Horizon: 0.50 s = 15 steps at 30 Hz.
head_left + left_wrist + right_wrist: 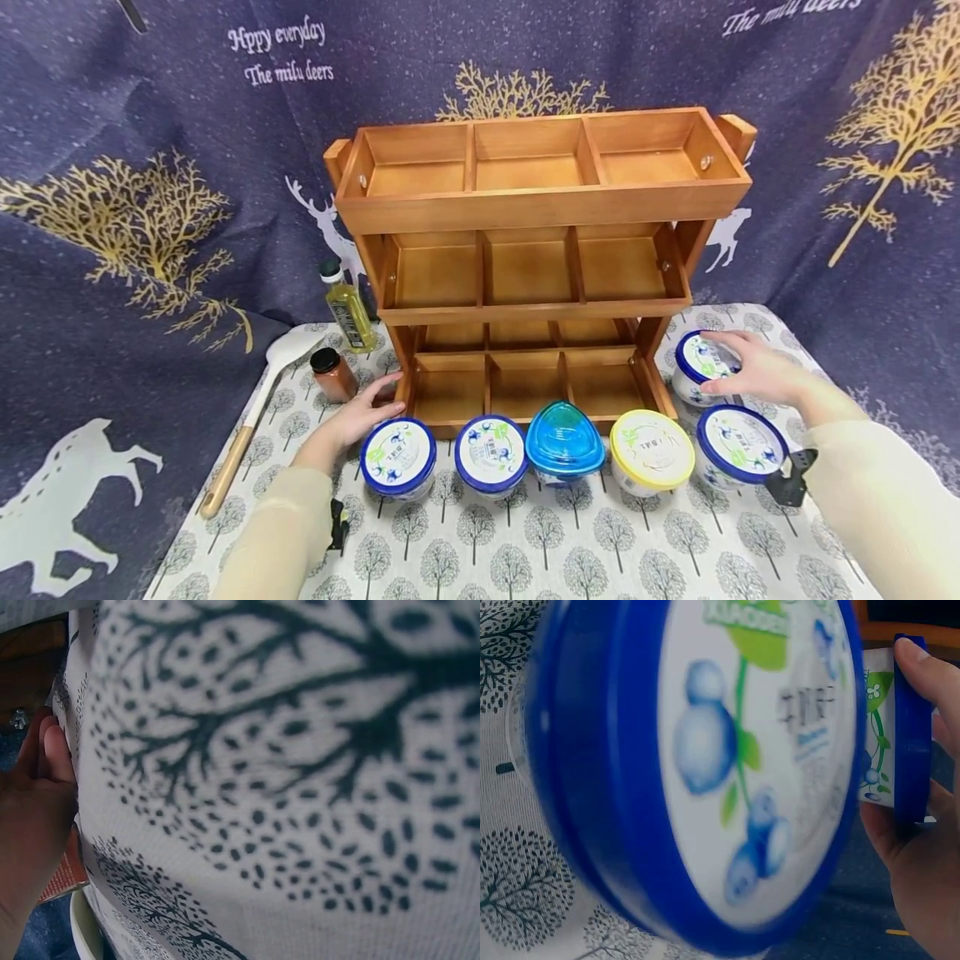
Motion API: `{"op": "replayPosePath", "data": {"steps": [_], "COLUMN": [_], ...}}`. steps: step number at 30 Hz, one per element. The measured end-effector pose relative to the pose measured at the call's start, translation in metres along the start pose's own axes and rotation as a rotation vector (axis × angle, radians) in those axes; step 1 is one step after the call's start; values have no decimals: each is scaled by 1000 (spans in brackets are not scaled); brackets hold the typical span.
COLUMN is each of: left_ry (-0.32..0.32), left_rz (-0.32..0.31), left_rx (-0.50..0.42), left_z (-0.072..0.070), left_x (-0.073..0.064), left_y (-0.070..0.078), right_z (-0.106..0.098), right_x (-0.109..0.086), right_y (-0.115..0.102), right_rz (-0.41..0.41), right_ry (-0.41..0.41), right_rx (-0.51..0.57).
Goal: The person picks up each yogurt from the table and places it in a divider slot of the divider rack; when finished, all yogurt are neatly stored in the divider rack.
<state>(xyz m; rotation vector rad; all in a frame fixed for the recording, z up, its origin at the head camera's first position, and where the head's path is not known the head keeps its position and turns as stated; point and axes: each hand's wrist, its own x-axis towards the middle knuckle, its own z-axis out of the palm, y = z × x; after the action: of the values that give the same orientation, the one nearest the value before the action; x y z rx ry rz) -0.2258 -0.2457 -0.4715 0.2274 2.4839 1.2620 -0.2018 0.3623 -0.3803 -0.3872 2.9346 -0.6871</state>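
My right hand (757,372) grips a small blue-lidded tub (705,358) by its rim, to the right of the wooden rack (540,208). In the right wrist view, the thumb and fingers of that hand (928,862) curl around the lid edge of the held tub (912,735). A larger blue-lidded tub (741,442) stands just in front of it and fills much of that view. At the rack's lower left corner, my left hand (363,412) rests with relaxed fingers against the bottom tray's side. In the left wrist view, the left hand (34,802) shows only partly.
Two blue-lidded tubs (399,454) (491,455), a blue triangular-lidded container (564,440) and a yellow-lidded tub (651,450) line the rack's front. To the left are a dark-lidded jar (333,375), an oil bottle (348,308) and a wooden-handled white spatula (258,408). A patterned cloth covers the table.
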Motion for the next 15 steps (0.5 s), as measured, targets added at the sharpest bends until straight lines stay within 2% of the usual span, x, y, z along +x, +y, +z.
{"op": "replayPosePath", "data": {"steps": [15], "left_ry": [4], "left_rz": [1], "left_rx": [35], "left_z": [1], "left_x": [1], "left_y": [-2], "right_z": [-14], "right_x": [-12], "right_y": [-28], "right_rz": [-48], "right_ry": [37], "right_rx": [-49]}}
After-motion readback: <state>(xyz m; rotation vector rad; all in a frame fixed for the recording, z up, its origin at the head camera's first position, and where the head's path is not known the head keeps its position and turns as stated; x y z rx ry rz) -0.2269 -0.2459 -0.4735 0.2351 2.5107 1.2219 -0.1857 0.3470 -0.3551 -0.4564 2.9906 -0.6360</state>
